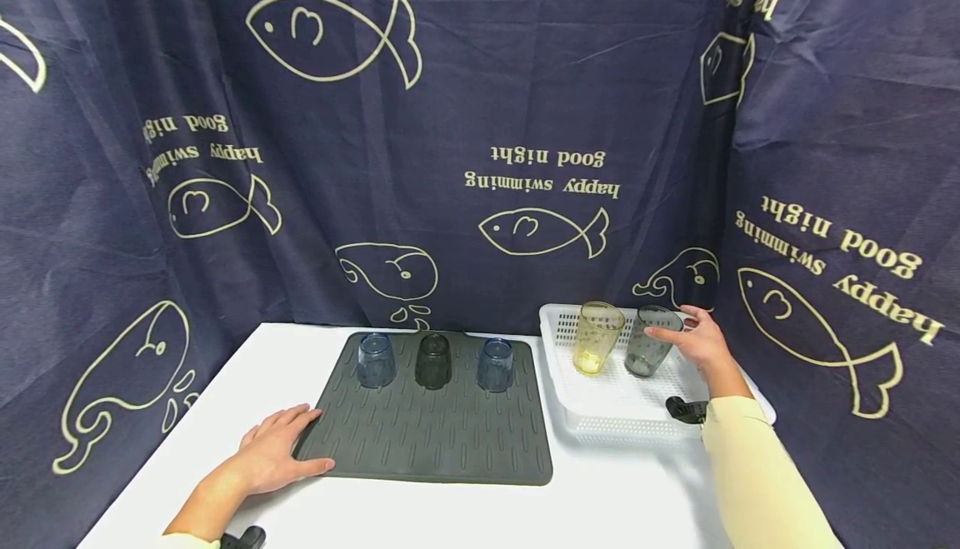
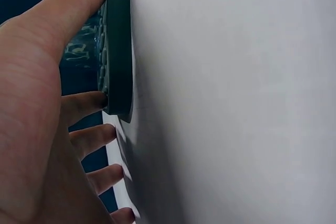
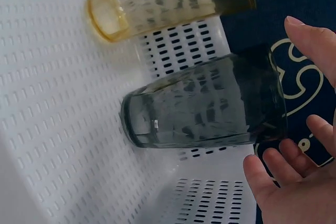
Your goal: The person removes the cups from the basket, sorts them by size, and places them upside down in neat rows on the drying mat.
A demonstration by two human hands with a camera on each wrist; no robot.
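A grey tinted glass (image 1: 647, 349) stands upright in a white perforated basket (image 1: 615, 409). My right hand (image 1: 699, 341) is at its rim with thumb and fingers spread apart, and in the right wrist view the fingertips (image 3: 257, 174) lie right beside the rim. Left of that glass stands a yellow tinted glass (image 1: 597, 341). My left hand (image 1: 273, 451) rests at the near left corner of a dark grey drying mat (image 1: 427, 449), thumb on its front edge and fingers along its left side.
Along the mat's far side, three small glasses stand wider end down: a blue glass (image 1: 376, 361), a dark glass (image 1: 433, 363) and another blue glass (image 1: 495, 366). A dark blue fish-print curtain (image 1: 450, 116) encloses the back and sides of the white table (image 1: 420, 516).
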